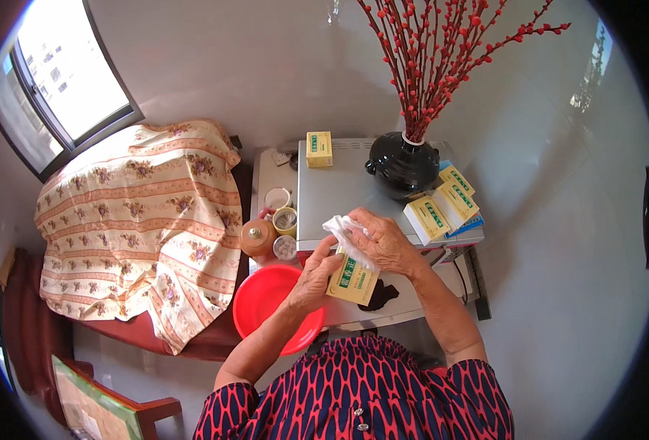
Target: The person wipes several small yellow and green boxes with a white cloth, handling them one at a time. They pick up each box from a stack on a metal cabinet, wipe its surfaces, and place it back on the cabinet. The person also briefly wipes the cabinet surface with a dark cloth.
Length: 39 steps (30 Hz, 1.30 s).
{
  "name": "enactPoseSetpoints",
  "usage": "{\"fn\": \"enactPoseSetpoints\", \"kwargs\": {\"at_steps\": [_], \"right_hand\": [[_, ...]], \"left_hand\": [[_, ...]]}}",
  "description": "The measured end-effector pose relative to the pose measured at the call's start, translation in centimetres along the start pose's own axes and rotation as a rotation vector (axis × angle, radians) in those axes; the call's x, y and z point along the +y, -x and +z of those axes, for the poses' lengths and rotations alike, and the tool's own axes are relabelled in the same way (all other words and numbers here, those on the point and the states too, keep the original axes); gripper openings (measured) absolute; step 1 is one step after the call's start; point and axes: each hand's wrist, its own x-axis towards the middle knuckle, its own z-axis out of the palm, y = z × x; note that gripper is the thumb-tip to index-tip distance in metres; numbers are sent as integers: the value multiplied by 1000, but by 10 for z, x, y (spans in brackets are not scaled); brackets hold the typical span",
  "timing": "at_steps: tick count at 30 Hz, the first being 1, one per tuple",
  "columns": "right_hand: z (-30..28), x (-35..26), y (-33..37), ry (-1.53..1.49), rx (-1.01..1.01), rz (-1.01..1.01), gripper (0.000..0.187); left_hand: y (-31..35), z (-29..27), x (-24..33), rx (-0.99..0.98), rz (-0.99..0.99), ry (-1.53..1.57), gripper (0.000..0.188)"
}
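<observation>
A yellow medicine box (352, 283) with green print is in my left hand (314, 280), whose fingers are closed round its left side. My right hand (384, 243) grips a white cloth (341, 229), bunched up and touching the upper part of the box. Both hands are in front of a silver appliance (339, 196), over the near part of a white table. To the right of the box lies a crumpled dark cloth (380, 295). The fingers of my right hand are partly hidden by the cloth.
A red basin (260, 295) stands left of my hands, below several small jars (285, 218) and a brown lidded pot (257, 237). On the appliance are a black vase (403, 167) with red-berried branches, one yellow box (319, 149), and a stack of boxes (433, 218). Floral fabric (141, 220) drapes the furniture at left.
</observation>
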Motion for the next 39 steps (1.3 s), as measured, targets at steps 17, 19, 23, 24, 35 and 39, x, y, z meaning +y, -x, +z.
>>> {"fn": "enactPoseSetpoints", "kwargs": {"at_steps": [17,19,23,24,35,39], "right_hand": [[49,-12,23,620,269,-468,33],[50,-14,36,572,189,-507,33],[29,-23,63,420,-54,-545,30],[22,-22,71,384,-111,-519,30],[31,-9,21,493,234,-249,48],[40,-14,42,600,151,-427,43]], "left_hand": [[-5,-20,2,-70,-52,381,45],[-5,-23,1,-26,-35,397,43],[-13,-34,4,-13,-9,471,38],[-13,-30,7,-21,-10,470,39],[-18,7,19,102,121,248,33],[-25,-2,16,168,211,283,32]]}}
